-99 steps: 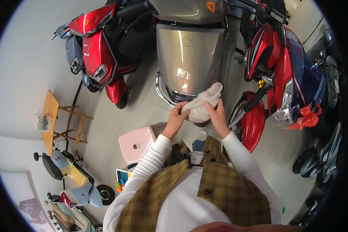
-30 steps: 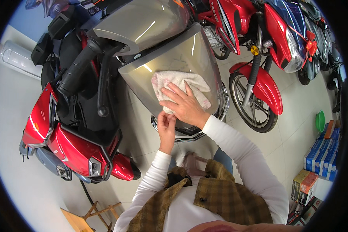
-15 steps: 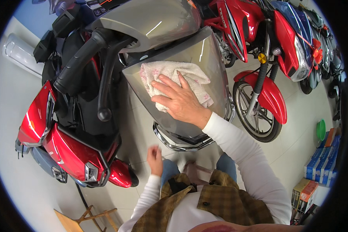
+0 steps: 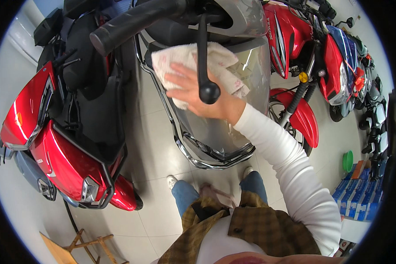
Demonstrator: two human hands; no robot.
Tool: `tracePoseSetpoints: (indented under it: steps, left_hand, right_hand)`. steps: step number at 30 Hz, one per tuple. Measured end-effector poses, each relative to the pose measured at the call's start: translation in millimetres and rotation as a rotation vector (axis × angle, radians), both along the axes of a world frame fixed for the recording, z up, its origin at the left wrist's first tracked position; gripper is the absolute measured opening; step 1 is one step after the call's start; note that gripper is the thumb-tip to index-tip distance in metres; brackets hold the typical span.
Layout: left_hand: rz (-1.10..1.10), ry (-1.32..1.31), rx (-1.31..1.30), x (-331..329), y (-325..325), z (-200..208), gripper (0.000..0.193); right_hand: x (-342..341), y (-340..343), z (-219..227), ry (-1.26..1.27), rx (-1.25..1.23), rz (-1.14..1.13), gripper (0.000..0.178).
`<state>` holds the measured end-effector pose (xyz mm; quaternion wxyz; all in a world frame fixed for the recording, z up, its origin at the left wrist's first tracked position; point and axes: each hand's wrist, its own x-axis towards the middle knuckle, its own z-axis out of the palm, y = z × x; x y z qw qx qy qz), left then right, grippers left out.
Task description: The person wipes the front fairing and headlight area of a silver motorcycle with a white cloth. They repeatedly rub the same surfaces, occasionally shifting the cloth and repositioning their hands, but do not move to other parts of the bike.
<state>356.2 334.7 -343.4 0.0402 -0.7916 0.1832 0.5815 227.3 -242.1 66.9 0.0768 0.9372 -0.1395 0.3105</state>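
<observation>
My right hand [image 4: 225, 105] lies flat with spread fingers on a white terry towel with pink marks [image 4: 182, 55]. The towel is bunched against the upper part of the scooter's glossy grey front panel [image 4: 207, 130]. A black lever with a ball end [image 4: 202, 53] crosses in front of the hand and hides part of it. Above, the black handlebar grip [image 4: 136, 24] points to the left. My left hand is out of sight.
Chrome guard bars [image 4: 215, 166] curve round the panel's lower edge. A red scooter [image 4: 66, 163] stands at left, a red motorcycle [image 4: 290, 35] at right. Blue boxes [image 4: 361, 193] and a green bowl [image 4: 347, 161] sit far right. A wooden chair [image 4: 57, 248] is at lower left.
The handlebar and lever now appear farther right, with the lever across my right hand. My right hand stays on the towel, its fingers pointing more to the left. My left hand has left the view.
</observation>
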Motion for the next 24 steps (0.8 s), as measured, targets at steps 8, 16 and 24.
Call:
tracePoseSetpoints:
  steps: [8, 16, 24]
  left_hand:
    - [0.098, 0.032, -0.058, -7, -5, 4, 0.023]
    - [0.105, 0.047, 0.024, -24, 21, 4, 0.024]
    - [0.103, 0.049, 0.064, -23, 6, -4, 0.025]
  right_hand:
    - [-46, 56, -63, 0.091, 0.087, -0.065, 0.028]
    - [-60, 27, -43, -0.084, 0.133, -0.215, 0.07]
    - [-61, 27, -40, -0.071, 0.108, -0.256, 0.072]
